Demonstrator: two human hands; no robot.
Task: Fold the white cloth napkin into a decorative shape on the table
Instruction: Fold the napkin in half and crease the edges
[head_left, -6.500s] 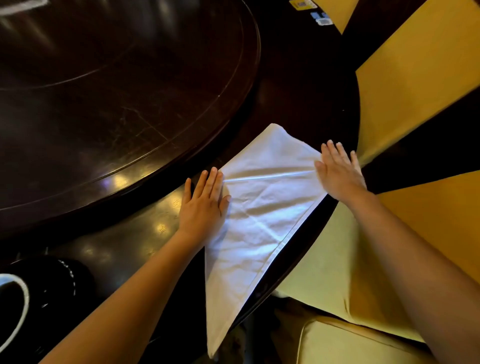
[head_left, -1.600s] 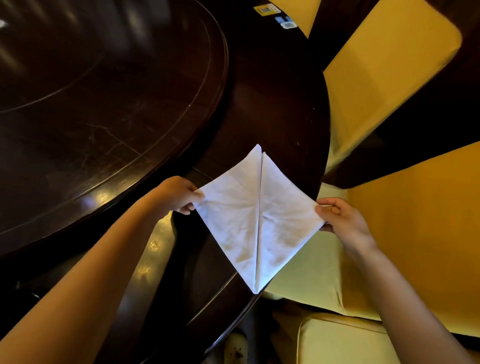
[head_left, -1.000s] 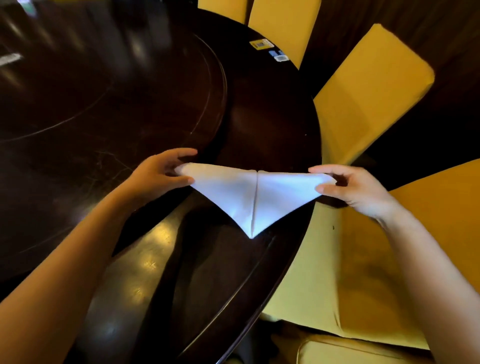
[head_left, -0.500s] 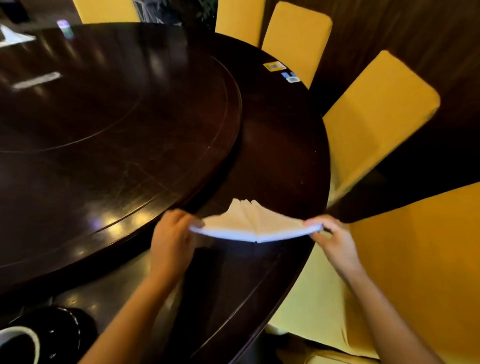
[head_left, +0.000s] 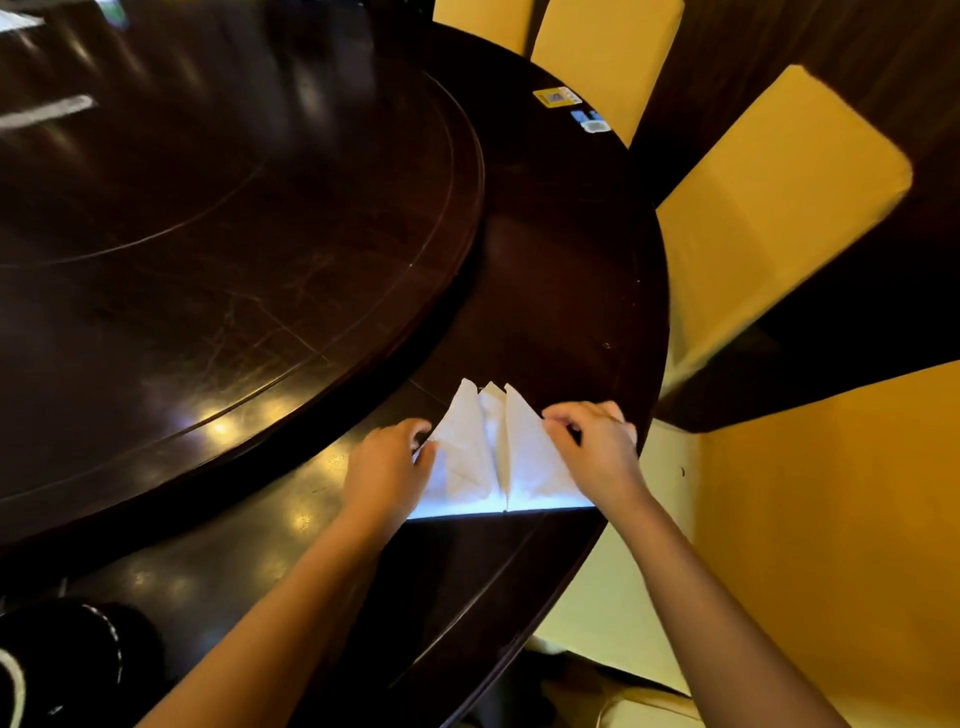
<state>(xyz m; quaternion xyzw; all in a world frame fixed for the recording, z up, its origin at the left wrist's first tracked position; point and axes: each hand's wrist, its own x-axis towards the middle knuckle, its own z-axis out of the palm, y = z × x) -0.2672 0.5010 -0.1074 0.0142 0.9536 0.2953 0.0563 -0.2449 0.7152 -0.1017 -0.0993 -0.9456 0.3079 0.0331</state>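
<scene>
left hand (head_left: 387, 467) pinching napkin (head_left: 498, 457), right hand (head_left: 597, 447) pinching its other side

The counter (head_left: 561, 291) in front of me is dark, glossy, round wood with a raised turntable (head_left: 218, 218) in its middle. On its outer ring the folded white napkin (head_left: 493, 457) lies flat near the edge, and a yellow card (head_left: 557, 96) lies farther round.

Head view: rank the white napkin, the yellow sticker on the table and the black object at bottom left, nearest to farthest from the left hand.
From the left hand:
1. White napkin, touching its fingertips, just to its right.
2. Black object, at the bottom left corner, near the person.
3. Yellow sticker, far across the table, near the yellow chairs.
</scene>
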